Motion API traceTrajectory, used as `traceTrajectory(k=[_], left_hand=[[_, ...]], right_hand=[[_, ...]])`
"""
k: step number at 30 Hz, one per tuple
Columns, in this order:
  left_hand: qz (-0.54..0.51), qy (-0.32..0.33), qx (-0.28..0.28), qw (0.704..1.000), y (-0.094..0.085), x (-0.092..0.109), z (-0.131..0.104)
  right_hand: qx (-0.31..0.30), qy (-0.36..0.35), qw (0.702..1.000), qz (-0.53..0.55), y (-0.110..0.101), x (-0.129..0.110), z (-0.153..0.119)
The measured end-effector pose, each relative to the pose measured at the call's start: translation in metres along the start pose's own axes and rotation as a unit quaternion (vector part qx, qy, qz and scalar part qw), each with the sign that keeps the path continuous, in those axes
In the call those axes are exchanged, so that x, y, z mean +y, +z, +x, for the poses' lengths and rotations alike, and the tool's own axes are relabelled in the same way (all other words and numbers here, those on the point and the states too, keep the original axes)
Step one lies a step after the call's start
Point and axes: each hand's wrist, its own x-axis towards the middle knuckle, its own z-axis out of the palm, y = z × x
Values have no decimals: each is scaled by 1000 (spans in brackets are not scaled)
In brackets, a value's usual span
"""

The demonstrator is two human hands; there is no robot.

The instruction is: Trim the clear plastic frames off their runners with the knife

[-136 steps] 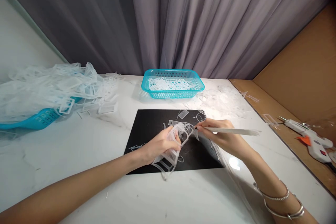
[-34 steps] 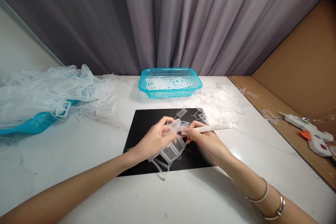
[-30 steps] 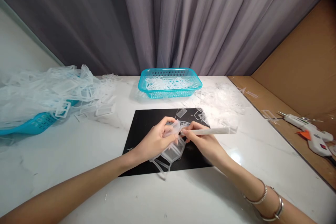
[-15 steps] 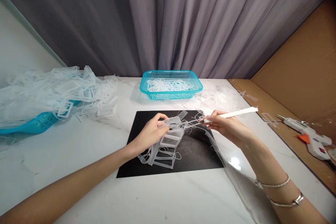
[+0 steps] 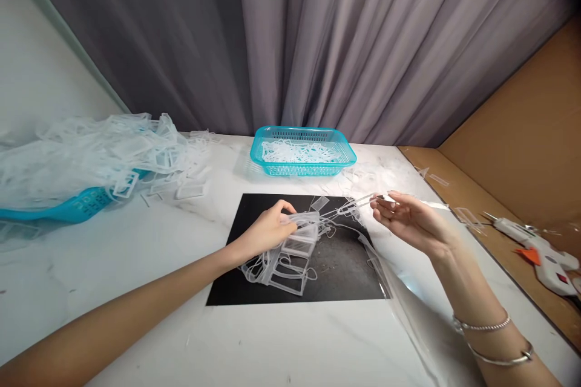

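Note:
Over a black mat (image 5: 345, 284), my left hand (image 5: 269, 231) is closed on a bundle of clear plastic frames (image 5: 306, 233) with loops and strips hanging from it. More of these frames lie on the mat below that hand. To the right, beyond the mat's edge, my right hand (image 5: 408, 221) pinches a white-wrapped stick and the ends of thin white strands (image 5: 358, 201). Those strands stretch leftward to a tangle beside the bundle. The stick points right, partly hidden behind the fingers.
A blue basket (image 5: 303, 170) of white pieces stands at the back. On the left, a large heap of clear frames (image 5: 104, 151) spills over a blue basket (image 5: 75, 205). Glue guns (image 5: 551, 272) lie on the brown board (image 5: 411, 157) at right. A grey curtain hangs behind.
My right hand has moved right, drawing the strands out longer. The white stick now lies mostly behind that hand. My left hand keeps its hold on the bundle, and the view has shifted slightly.

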Motion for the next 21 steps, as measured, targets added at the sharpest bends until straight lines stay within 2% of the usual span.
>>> traceTrajectory(k=[5, 10, 15, 21], left_hand=[[54, 16, 25, 998, 3, 0, -2], [131, 43, 45, 989, 4, -3, -3], [245, 91, 64, 963, 0, 0, -5], [335, 156, 25, 929, 2, 5, -10]], right_hand=[[-43, 21, 998, 32, 19, 19, -3], [-101, 76, 992, -23, 36, 40, -4], [-103, 121, 980, -117, 28, 29, -6], [-77, 109, 976, -171, 9, 9, -6]])
